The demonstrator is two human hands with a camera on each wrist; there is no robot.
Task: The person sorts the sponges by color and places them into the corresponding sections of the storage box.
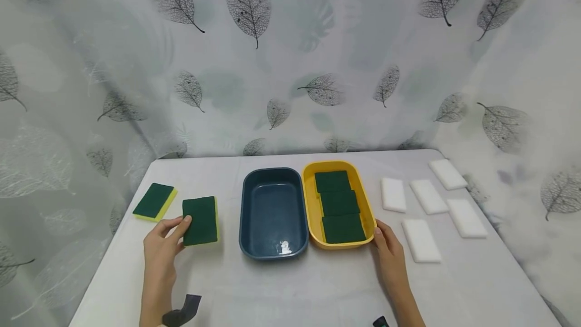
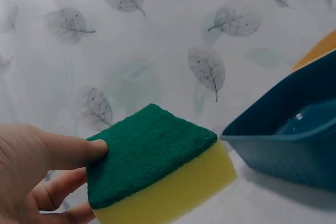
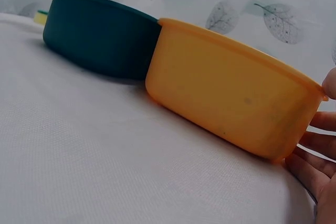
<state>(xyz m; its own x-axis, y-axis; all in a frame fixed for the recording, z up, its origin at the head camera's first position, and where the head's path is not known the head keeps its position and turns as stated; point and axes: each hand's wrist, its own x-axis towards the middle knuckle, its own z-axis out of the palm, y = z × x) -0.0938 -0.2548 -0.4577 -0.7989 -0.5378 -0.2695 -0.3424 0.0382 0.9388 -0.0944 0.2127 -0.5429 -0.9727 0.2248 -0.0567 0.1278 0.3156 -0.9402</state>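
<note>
My left hand (image 1: 164,249) pinches a green-and-yellow scouring sponge (image 1: 200,221) by its left side, thumb on the green face. In the left wrist view this sponge (image 2: 152,156) is held up left of the blue basin (image 2: 283,129), its yellow foam facing the camera. On the right, my right hand (image 1: 391,256) holds the yellow basin (image 1: 365,201) at its near right corner. The right wrist view has the thumb at the rim and the fingers (image 3: 317,145) against the outer wall. Inside the yellow basin, green-topped sponges (image 1: 339,203) lie in an overlapping row.
The empty blue basin (image 1: 274,256) stands directly left of the yellow one. Another green-and-yellow sponge (image 1: 155,201) lies at the table's left edge. Several white sponge blocks (image 1: 421,240) are spread over the right side. A leaf-patterned curtain (image 1: 290,64) hangs behind the table.
</note>
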